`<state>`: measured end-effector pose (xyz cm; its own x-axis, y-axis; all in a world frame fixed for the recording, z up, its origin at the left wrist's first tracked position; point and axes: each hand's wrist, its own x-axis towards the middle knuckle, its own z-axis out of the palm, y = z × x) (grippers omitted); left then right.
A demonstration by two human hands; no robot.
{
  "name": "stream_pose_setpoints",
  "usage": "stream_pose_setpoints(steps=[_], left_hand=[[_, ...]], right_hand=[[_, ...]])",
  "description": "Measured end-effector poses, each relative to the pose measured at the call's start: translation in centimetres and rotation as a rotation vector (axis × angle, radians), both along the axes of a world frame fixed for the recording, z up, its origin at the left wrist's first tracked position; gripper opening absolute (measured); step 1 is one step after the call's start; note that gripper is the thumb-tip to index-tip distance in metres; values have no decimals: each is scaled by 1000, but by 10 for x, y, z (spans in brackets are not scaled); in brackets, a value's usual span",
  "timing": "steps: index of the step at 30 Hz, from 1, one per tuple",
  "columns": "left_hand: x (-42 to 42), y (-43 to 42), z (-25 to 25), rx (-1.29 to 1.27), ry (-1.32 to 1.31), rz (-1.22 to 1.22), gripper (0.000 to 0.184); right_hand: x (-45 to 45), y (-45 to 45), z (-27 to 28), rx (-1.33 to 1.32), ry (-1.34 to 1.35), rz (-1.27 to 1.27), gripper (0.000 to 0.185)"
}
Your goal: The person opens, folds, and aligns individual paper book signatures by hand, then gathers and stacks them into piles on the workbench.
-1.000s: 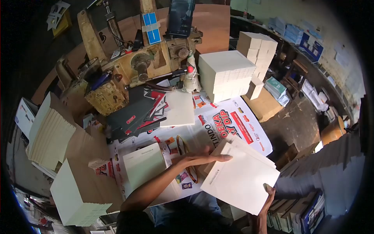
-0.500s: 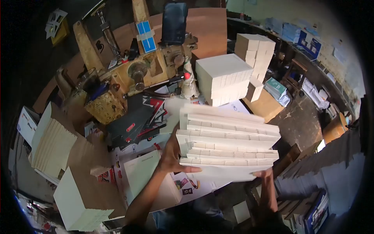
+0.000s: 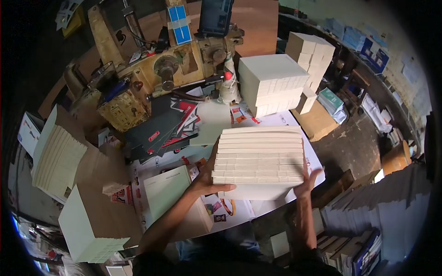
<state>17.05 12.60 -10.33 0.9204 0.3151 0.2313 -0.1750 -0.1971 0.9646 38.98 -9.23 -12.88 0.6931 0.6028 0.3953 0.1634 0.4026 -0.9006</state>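
Note:
A stack of sewn book blocks (image 3: 258,161) is between my two hands above the worktable, its stitched spines facing up toward me. My left hand (image 3: 206,180) grips its left side, with the thumb along the near face and the other fingers mostly hidden behind. On the opposite side, my right hand (image 3: 305,185) presses against the stack's edge, its thumb pointing outward. The blocks are squeezed into an even pile. A pale-covered book block (image 3: 172,191) lies on the table near my left forearm.
Behind stand a worn machine (image 3: 168,69) and a cloth-wrapped cone (image 3: 229,87). Dark printed covers (image 3: 159,131) lie to the left. A squared paper stack (image 3: 274,83) stands beyond my hands. More paper piles (image 3: 94,221) flank the left side, and others (image 3: 377,207) the right.
The book blocks, fanned and uneven before, are now pressed together into a tidy pile. My right hand has moved up from the lower right corner to the stack's side.

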Motion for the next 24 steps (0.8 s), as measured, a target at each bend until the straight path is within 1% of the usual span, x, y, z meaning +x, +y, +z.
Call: stream_pose_setpoints(steps=[1, 2, 3, 5, 6, 7, 8, 9, 10, 11, 12, 13, 14, 15, 16, 17, 18, 19, 20, 21, 22, 23, 24], left_hand=[[-3, -5, 1, 17, 27, 34, 125], [-5, -6, 0, 10, 30, 38, 125], [-5, -5, 1, -3, 6, 34, 125], [-5, -5, -5, -25, -16, 24, 125], [-6, -5, -15, -31, -5, 57, 122], [-9, -3, -20, -33, 3, 83, 121], [-11, -2, -25, -35, 11, 109, 120], [-14, -1, -28, 66, 23, 135, 120], [-15, -3, -28, 116, 26, 153, 121], [-16, -5, -27, 165, 30, 171, 121], [-18, -12, -21, 91, 62, 192, 120], [-19, -16, -22, 72, 73, 214, 118], [-21, -19, -23, 53, 83, 235, 116], [-22, -23, -23, 34, 93, 257, 114], [-21, -16, -21, 46, 140, 209, 114], [-21, -12, -19, 59, 187, 161, 114], [-20, -6, -28, 5, 92, 88, 114], [-21, 0, -34, 6, 91, 101, 114], [-22, 6, -33, 210, 90, 77, 115], [-24, 13, -32, 417, 94, 68, 117], [-23, 17, -34, 276, 303, 29, 120], [-19, 27, -45, 426, 353, 24, 116], [-10, 34, -42, 284, 1016, -112, 108]], right_hand=[[-1, -2, 14, -101, 31, 60, 107], [9, -4, 16, -8, 105, 158, 100], [14, 1, 27, 127, 231, 208, 98], [41, 14, 17, 102, 254, -52, 98], [38, 13, 7, -25, 313, 9, 96], [45, 7, -30, -166, -21, -129, 86], [51, 1, -66, -362, -387, -362, 77], [57, -6, -102, -504, -668, -617, 70], [26, -11, -50, -289, -76, -250, 69], [22, -14, -49, 17, 173, 80, 68], [19, -18, -48, 418, 640, 477, 68], [13, -20, -43, 594, 1004, 745, 68], [-6, -17, -44, 182, 519, 163, 68], [-7, -19, -46, 46, 271, -9, 68], [-9, -20, -49, -141, 16, -229, 68], [-10, -22, -52, -315, -183, -456, 69], [10, -30, -58, 118, 224, 257, 71], [36, -41, -67, 552, 625, 977, 73], [63, -74, -103, 322, 425, 667, 89], [54, -70, -54, -120, -148, 482, 98], [36, -71, -37, -337, -284, 240, 98], [25, -70, -42, -383, -133, 114, 98], [16, -64, -43, -396, 8, 45, 98]])
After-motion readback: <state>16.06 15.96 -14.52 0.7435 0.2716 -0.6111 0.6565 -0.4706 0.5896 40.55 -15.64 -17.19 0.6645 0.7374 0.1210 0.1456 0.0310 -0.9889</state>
